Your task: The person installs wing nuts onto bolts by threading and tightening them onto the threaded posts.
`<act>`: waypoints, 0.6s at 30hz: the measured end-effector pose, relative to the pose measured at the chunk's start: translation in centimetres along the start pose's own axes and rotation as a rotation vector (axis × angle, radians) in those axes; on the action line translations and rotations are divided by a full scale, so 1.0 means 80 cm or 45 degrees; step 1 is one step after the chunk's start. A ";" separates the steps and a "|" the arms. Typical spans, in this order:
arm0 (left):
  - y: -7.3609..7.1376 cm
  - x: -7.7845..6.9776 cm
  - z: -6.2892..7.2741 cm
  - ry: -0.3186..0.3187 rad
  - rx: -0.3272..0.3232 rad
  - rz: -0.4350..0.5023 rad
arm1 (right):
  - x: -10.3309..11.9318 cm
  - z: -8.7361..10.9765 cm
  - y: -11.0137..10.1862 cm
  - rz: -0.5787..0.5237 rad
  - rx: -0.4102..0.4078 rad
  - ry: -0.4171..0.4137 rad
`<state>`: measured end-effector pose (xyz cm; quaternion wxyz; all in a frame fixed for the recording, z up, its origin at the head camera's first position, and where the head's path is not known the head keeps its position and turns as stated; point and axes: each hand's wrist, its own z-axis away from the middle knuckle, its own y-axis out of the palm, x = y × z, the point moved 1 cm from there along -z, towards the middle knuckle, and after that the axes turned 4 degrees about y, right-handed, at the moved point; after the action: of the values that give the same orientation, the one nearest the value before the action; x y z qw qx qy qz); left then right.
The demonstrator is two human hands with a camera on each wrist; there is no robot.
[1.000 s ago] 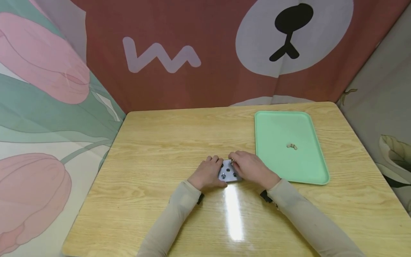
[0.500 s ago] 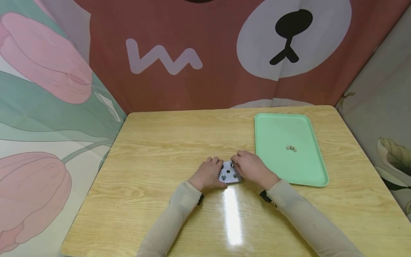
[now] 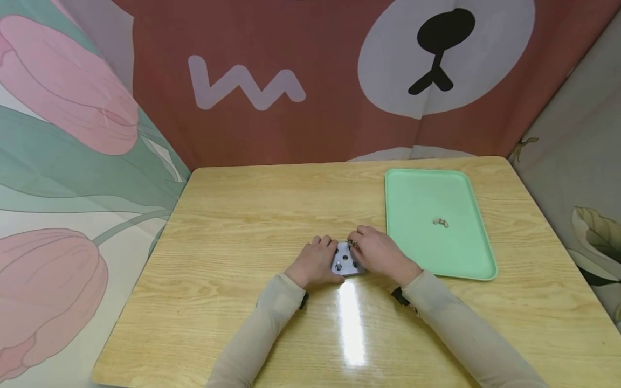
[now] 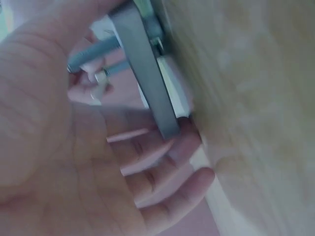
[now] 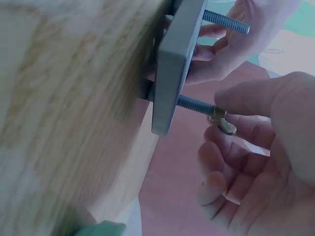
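Note:
A grey metal plate (image 3: pixel 345 258) with several holes lies on the table between both hands. My left hand (image 3: pixel 315 262) grips it from the left, thumb at the near edge and fingers at the far edge. Two threaded bolts stand up through it. At the tip of the far bolt (image 5: pixel 194 104), a brass-coloured wing nut (image 5: pixel 227 126) sits between the thumb and index finger of my right hand (image 3: pixel 380 254), which pinches it. The other bolt (image 5: pixel 226 22) has a bare thread. In the right wrist view, bolt heads beneath hold the plate above the tabletop.
A light green tray (image 3: pixel 427 188) lies right of the hands, with another wing nut (image 3: pixel 440 222) on it. The wooden table (image 3: pixel 242 215) meets a brown printed cloth (image 3: pixel 271 134) at the back, and patterned cloths hang at both sides.
The right finger and thumb shift slightly around the far bolt's tip, showing it half a second ago and covering it now. The left hand and plate stay in place.

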<state>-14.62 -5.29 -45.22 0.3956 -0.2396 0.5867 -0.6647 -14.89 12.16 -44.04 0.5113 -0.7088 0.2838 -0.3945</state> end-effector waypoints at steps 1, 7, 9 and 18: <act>0.000 -0.001 0.000 0.001 -0.006 -0.007 | 0.000 0.000 0.001 -0.005 0.001 -0.012; 0.001 -0.005 -0.001 0.005 -0.015 -0.051 | -0.001 -0.001 0.003 -0.002 0.004 -0.051; 0.001 -0.006 -0.001 0.001 -0.014 -0.047 | -0.002 -0.002 0.004 -0.005 -0.002 -0.052; 0.002 -0.006 -0.001 -0.016 0.003 -0.050 | -0.005 -0.004 0.005 -0.022 0.001 -0.045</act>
<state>-14.38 -4.85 -45.31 0.3863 -0.2549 0.5786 -0.6716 -15.39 12.17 -44.50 0.5131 -0.7178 0.2685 -0.3866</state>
